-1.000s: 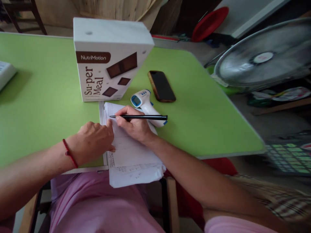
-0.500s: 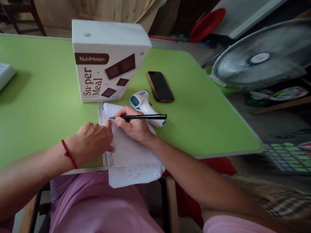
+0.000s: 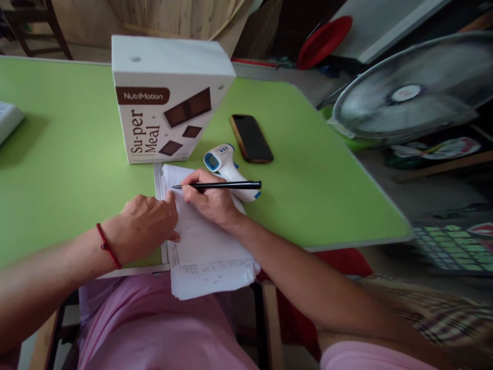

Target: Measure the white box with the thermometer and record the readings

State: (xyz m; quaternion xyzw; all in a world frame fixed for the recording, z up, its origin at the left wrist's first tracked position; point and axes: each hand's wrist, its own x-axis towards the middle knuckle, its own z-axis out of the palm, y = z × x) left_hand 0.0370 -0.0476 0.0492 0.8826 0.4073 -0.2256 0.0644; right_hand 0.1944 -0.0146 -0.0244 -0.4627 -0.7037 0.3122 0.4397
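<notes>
A black pen (image 3: 227, 185) is pinched in my right hand (image 3: 211, 200), its tip on the upper left part of a notepad (image 3: 211, 239). The pad's pages are ruled, with handwriting near the lower edge, and its bottom overhangs the table. My left hand (image 3: 148, 221), with a red cord bracelet (image 3: 106, 245) on the wrist, rests along the pad's left edge. Its index finger and thumb are spread apart on the paper, holding nothing; the other fingers are partly hidden. Just beyond my right hand lies a white and blue infrared thermometer (image 3: 230, 172), partly covered by that hand.
Behind the pad stands a white NutriMotion box (image 3: 154, 121) on the green table (image 3: 316, 169). A phone (image 3: 251, 139) lies to its right. At the far left edge is a white object (image 3: 8, 121), cut off. A large fan (image 3: 408, 92) stands beyond the table's right side.
The whole view has shifted slightly to the left. Both hands, the pen and the notepad keep nearly the same places relative to each other.
</notes>
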